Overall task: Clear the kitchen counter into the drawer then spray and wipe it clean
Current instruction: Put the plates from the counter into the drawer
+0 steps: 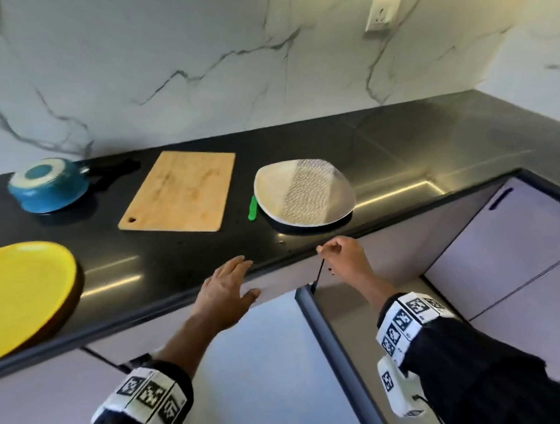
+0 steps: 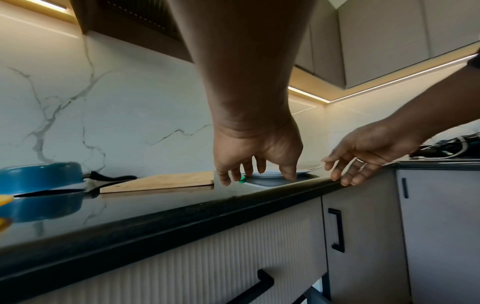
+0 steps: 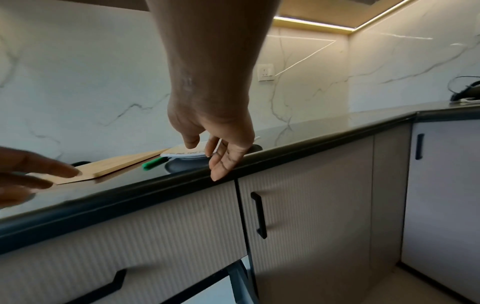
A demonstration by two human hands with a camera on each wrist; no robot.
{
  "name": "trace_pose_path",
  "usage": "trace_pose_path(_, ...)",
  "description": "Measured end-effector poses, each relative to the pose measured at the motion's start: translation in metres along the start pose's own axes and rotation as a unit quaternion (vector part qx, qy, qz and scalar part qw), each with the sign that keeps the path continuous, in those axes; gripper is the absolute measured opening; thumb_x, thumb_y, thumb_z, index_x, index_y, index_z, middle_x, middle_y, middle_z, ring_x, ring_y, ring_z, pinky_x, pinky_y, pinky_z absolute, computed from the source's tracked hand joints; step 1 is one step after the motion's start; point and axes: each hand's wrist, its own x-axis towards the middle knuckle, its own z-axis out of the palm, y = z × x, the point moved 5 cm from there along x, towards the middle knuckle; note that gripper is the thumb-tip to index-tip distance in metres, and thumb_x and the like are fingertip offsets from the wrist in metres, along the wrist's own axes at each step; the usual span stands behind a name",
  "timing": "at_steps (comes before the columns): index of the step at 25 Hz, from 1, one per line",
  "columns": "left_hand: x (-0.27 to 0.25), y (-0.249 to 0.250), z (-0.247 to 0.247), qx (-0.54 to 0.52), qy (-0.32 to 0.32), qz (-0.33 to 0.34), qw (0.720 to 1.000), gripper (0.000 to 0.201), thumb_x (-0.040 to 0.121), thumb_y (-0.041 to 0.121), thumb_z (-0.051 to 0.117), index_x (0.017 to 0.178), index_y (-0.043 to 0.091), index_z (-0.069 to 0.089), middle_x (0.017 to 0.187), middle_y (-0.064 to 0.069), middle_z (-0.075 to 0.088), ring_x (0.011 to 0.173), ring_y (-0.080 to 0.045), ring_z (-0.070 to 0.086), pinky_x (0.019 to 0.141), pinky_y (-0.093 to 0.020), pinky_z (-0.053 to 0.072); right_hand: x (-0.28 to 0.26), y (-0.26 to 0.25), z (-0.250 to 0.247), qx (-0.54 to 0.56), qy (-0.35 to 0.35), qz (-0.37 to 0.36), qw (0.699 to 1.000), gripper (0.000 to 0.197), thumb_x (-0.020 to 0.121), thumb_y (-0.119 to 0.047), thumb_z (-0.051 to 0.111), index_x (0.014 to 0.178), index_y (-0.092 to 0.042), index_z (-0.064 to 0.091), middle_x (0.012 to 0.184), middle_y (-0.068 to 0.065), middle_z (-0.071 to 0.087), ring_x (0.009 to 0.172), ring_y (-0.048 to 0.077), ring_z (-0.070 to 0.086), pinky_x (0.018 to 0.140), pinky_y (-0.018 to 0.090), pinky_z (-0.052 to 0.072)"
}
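On the black counter (image 1: 177,259) lie an upturned blue pan (image 1: 48,186), a wooden cutting board (image 1: 178,191), a small green-handled tool (image 1: 252,208), a white textured plate (image 1: 303,196) and a yellow plate (image 1: 23,290). My left hand (image 1: 248,275) hovers open over the counter's front edge, fingers spread, holding nothing. My right hand (image 1: 331,251) is at the front edge just before the white plate (image 3: 182,153), fingers relaxed and empty. Below the hands a drawer (image 1: 330,339) stands pulled out; its inside is mostly hidden by my arms.
A marble wall with a socket (image 1: 382,15) backs the counter. Ribbed drawer fronts (image 2: 233,257) and cabinet doors with black handles (image 3: 259,214) run under the edge. Dark cables (image 2: 451,148) lie on the counter's far right arm.
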Motion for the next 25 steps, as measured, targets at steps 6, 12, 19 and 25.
trace_pose_path(6, 0.07, 0.003, 0.029, 0.117, -0.152, -0.09, 0.977, 0.071, 0.098, 0.056, 0.037, 0.156, 0.029, 0.005, 0.164, 0.003, -0.009, 0.15, -0.031, -0.002, 0.119, -0.054, 0.012, 0.054, 0.016, 0.011, 0.257, -0.033, 0.185, 0.948, 0.034, 0.084, -0.026, 0.077, 0.083, -0.015, 0.045, 0.072, 0.012, 0.053, 0.05, 0.019, 0.047, 0.044, 0.026, 0.047)
trace_pose_path(12, 0.074, 0.002, 0.029, 0.111, -0.164, -0.133, 0.971, 0.078, 0.096, 0.052, 0.048, 0.154, 0.038, -0.002, 0.162, 0.005, -0.016, 0.15, -0.032, -0.007, 0.117, -0.058, 0.01, 0.092, 0.015, 0.015, 0.288, 0.004, 0.266, 0.92, 0.039, 0.09, -0.032, 0.07, 0.1, 0.004, 0.06, 0.075, 0.014, 0.068, 0.049, 0.025, 0.066, 0.05, 0.033, 0.058)
trace_pose_path(19, 0.065, 0.01, 0.03, 0.15, -0.104, -0.126, 0.975, 0.092, 0.087, 0.065, 0.052, 0.153, 0.04, -0.007, 0.162, 0.005, -0.015, 0.15, -0.03, -0.006, 0.119, -0.054, 0.009, 0.088, 0.002, -0.004, 0.458, 0.071, 0.225, 0.857, 0.028, 0.092, 0.005, 0.051, 0.118, -0.001, 0.047, 0.111, 0.019, 0.058, 0.096, 0.036, 0.064, 0.052, 0.035, 0.059)
trace_pose_path(25, 0.046, 0.005, -0.002, -0.182, -0.016, -0.221, 0.958, 0.099, 0.073, 0.087, 0.043, 0.147, 0.022, 0.036, 0.152, -0.014, 0.037, 0.135, -0.038, 0.041, 0.107, -0.05, 0.036, 0.026, 0.016, -0.04, 0.425, -0.084, 0.122, 0.893, 0.034, 0.086, 0.008, 0.056, 0.117, -0.007, 0.055, 0.103, 0.02, 0.067, 0.082, 0.03, 0.067, 0.059, 0.038, 0.058)
